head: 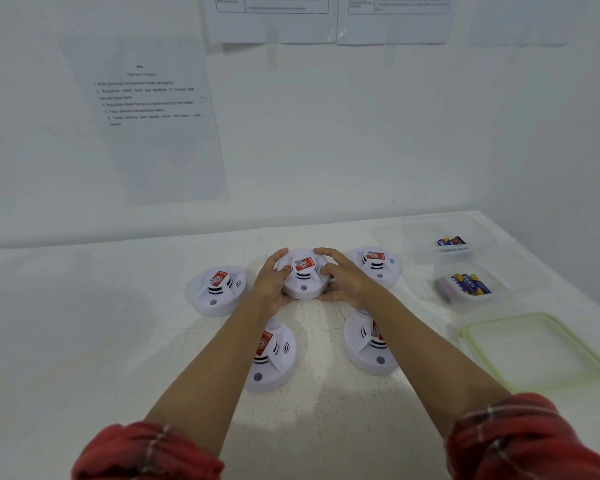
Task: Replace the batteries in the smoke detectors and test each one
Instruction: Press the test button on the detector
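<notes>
On the wall to your left hangs a printed sheet of numbered steps, placed where you can glance up at it from the counter. Below it, five white smoke detectors lie face up with their red labels showing, spread apart so each can be picked out on its own. The left detector and the near-left detector sit untouched, the second partly hidden under your forearm. Your left hand is curled around the left side of the middle detector, fingers over its far rim and thumb up by the label. Your right hand wraps the opposite side the same way. Held like this, it is probably about to be lifted or turned over to reach its battery cover, though I cannot tell whether it has left the counter. To the right, the near-right detector and the far-right detector wait face up, so the task looks barely begun. Further right stand two clear tubs within easy reach: the far tub holds a few batteries, and the near tub holds more batteries. Two tubs would let you keep old cells apart from new, but which is which cannot be told. A green-rimmed lid lies flat just in front of them, off so the tubs are open to you.
</notes>
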Motion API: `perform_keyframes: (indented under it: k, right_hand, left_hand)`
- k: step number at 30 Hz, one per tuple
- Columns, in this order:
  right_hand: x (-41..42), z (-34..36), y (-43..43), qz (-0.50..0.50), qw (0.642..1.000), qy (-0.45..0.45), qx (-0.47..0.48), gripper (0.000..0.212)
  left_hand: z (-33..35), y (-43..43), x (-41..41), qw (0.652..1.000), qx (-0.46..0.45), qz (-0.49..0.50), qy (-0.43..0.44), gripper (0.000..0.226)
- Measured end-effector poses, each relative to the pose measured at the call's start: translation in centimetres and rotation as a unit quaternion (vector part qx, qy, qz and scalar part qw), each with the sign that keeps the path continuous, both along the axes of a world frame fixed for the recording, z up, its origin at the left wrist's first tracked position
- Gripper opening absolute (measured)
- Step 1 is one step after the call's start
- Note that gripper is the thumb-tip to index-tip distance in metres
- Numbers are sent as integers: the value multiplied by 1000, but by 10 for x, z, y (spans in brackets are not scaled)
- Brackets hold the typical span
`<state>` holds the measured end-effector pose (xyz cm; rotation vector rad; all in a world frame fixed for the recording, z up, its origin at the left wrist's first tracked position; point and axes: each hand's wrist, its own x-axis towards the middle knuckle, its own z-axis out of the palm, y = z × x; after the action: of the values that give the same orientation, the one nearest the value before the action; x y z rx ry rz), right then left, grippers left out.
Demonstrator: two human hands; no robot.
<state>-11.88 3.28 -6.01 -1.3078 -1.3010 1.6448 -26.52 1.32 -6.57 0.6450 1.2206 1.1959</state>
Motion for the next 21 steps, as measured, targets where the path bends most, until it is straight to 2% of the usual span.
perform_keyframes:
  k: [21]
  right_hand:
    - [-1,-2,2,2,1000,-2,2,38]
  left_hand:
    - [3,-3,2,1000,5,-1,0,45]
